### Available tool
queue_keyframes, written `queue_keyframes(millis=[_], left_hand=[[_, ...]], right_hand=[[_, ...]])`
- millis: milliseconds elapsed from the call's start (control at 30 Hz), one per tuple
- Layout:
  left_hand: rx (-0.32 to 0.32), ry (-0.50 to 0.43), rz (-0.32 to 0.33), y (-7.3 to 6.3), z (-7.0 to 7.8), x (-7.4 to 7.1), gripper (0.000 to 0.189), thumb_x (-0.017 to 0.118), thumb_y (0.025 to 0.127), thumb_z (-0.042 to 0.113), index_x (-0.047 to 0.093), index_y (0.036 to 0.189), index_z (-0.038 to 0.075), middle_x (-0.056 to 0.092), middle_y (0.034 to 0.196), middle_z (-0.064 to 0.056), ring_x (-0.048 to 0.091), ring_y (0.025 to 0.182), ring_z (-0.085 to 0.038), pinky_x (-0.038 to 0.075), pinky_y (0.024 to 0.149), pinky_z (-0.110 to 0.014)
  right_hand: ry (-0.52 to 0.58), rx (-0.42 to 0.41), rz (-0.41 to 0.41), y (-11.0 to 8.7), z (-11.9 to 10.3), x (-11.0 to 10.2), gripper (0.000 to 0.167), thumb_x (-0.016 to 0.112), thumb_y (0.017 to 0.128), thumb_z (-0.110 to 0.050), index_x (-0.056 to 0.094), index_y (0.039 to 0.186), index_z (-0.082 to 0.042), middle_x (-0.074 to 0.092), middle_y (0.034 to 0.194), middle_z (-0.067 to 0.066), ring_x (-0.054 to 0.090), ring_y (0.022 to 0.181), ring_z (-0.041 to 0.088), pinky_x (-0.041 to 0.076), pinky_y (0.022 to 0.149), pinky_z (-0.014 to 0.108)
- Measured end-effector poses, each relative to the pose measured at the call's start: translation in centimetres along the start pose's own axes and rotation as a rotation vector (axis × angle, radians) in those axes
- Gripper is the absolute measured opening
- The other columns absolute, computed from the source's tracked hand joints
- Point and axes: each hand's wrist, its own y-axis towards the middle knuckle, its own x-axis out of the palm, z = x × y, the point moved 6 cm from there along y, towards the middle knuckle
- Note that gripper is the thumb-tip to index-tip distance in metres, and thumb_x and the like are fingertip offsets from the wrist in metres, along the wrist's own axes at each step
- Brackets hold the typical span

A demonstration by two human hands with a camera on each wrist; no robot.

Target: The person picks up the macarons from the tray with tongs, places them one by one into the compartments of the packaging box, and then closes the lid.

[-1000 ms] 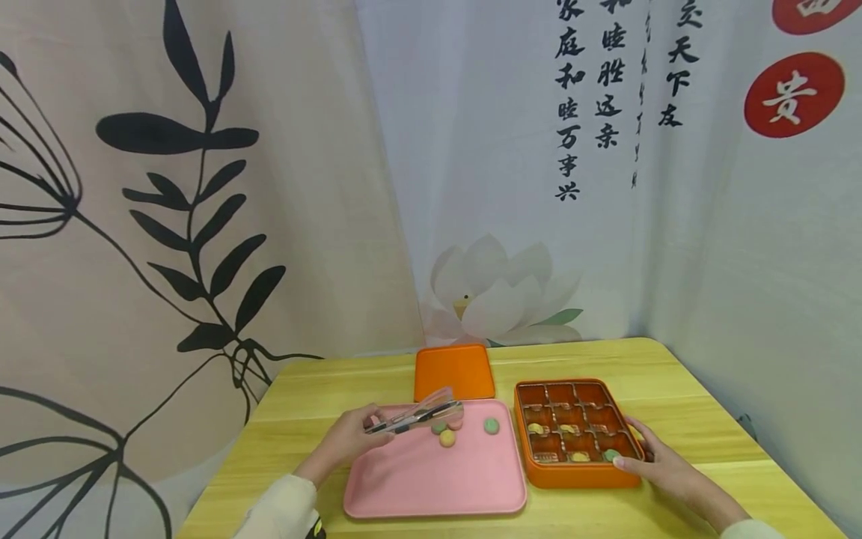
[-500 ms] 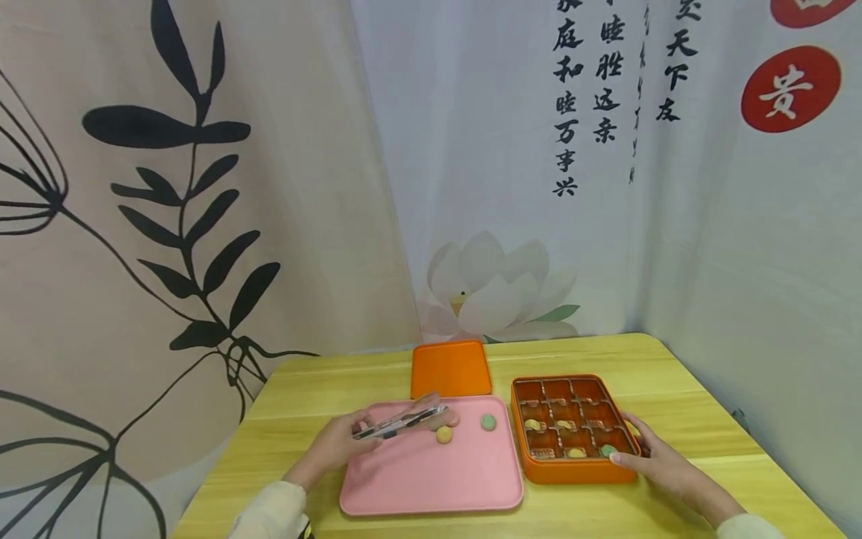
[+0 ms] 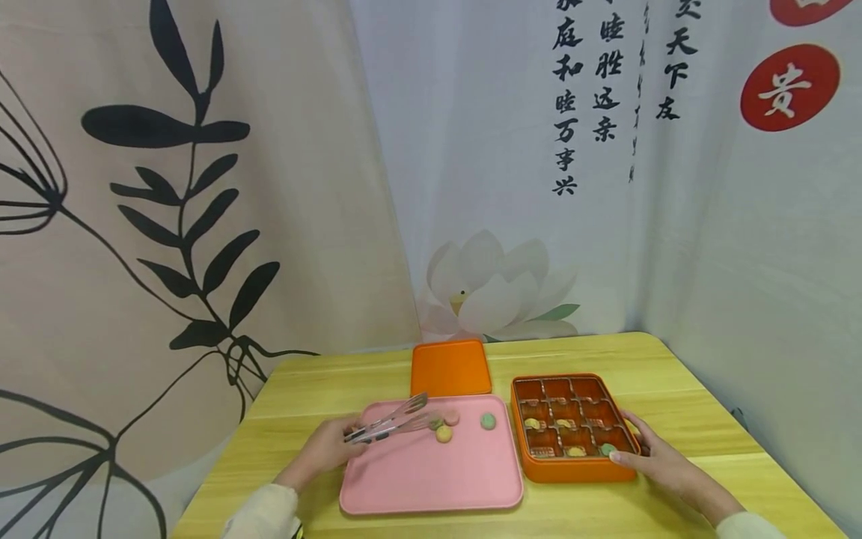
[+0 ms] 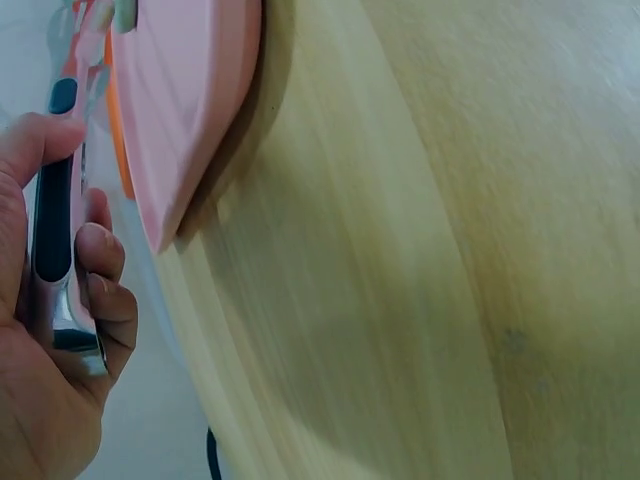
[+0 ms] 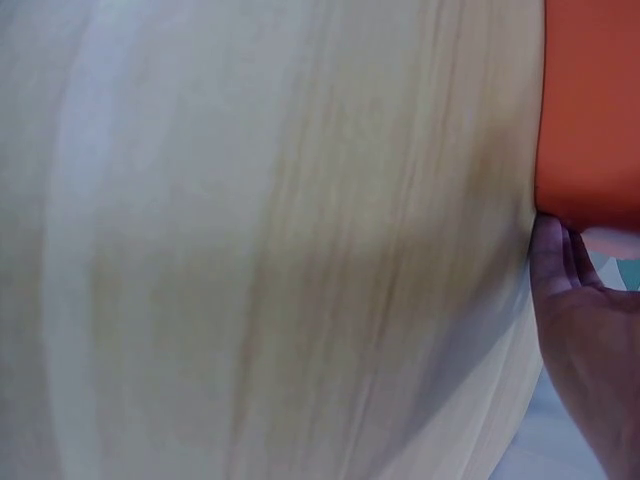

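Observation:
My left hand [image 3: 328,451] grips a pair of metal tongs [image 3: 397,416] with dark grip pads over the left part of the pink tray [image 3: 431,486]. The two arms of the tongs stand spread apart. By their tips on the tray are a yellow macaron [image 3: 444,434], a pink one and a partly hidden green one; another green macaron [image 3: 488,421] lies farther right. In the left wrist view the thumb presses on the tongs' handle [image 4: 55,210]. My right hand [image 3: 663,464] holds the near right corner of the orange divided box [image 3: 579,471], thumb at its rim, fingers along its side.
An orange lid [image 3: 451,369] lies behind the tray, on the wood-patterned table [image 3: 572,355]. Several yellow pieces and a green macaron [image 3: 608,450] sit in the box's clear compartments. A printed curtain [image 3: 323,187] hangs behind the table.
My left hand and the tongs have shifted left, away from the macarons, and the tongs' arms have spread wider. My right hand stays on the box. The head view has shifted slightly.

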Motion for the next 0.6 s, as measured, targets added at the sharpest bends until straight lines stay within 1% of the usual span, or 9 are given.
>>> queue_keyframes(millis=[100,200,300,433,500,600], left_hand=[[0.031,-0.004,-0.013,-0.13,-0.14,-0.10,0.023,0.076,0.087,0.016,0.070,0.106,0.007,0.059,0.076,0.003,0.052,0.062,-0.008,0.045,0.052,-0.024],[0.054,0.006,-0.032,-0.30,-0.20,-0.30,0.027,0.074,0.089,0.018,0.070,0.113,0.006,0.063,0.081,0.002,0.054,0.065,-0.008,0.047,0.055,-0.025],[0.042,0.019,-0.049,-0.61,-0.24,-0.65,0.032,0.073,0.090,0.022,0.070,0.119,0.006,0.064,0.081,0.002,0.056,0.063,-0.011,0.048,0.053,-0.025],[0.010,-0.001,-0.066,-0.94,-0.49,-0.89,0.034,0.074,0.090,0.025,0.071,0.119,0.007,0.063,0.075,-0.001,0.056,0.057,-0.013,0.045,0.048,-0.025],[0.007,-0.016,-0.071,-0.95,-0.67,-0.85,0.034,0.074,0.089,0.025,0.071,0.118,0.006,0.064,0.076,-0.003,0.055,0.058,-0.012,0.045,0.048,-0.024],[0.013,-0.006,-0.067,-0.79,-0.90,-0.70,0.033,0.074,0.089,0.024,0.072,0.117,0.007,0.063,0.074,-0.001,0.052,0.057,-0.008,0.044,0.047,-0.023]], right_hand=[[-0.006,-0.004,0.003,-0.05,-0.13,0.05,0.090,0.064,0.098,-0.024,0.000,0.158,-0.006,0.042,0.137,0.036,0.053,0.118,0.040,0.035,0.099,0.065],[-0.009,-0.003,0.004,-0.07,-0.15,0.08,0.089,0.064,0.098,-0.024,0.000,0.158,-0.006,0.044,0.136,0.035,0.054,0.118,0.040,0.035,0.099,0.065],[0.000,-0.002,0.002,0.00,-0.14,0.01,0.089,0.064,0.098,-0.023,-0.001,0.157,-0.005,0.045,0.135,0.034,0.054,0.117,0.039,0.034,0.099,0.065],[-0.004,-0.001,0.000,0.09,-0.08,-0.13,0.089,0.063,0.099,-0.023,-0.002,0.157,-0.004,0.042,0.136,0.037,0.054,0.118,0.041,0.034,0.099,0.066],[-0.012,0.004,-0.001,0.12,-0.07,-0.16,0.089,0.063,0.099,-0.024,-0.002,0.157,-0.003,0.039,0.138,0.040,0.053,0.119,0.042,0.034,0.099,0.066],[-0.007,0.008,-0.010,0.11,-0.10,-0.12,0.089,0.062,0.100,-0.024,-0.003,0.157,-0.003,0.036,0.140,0.041,0.052,0.120,0.043,0.035,0.099,0.065]])
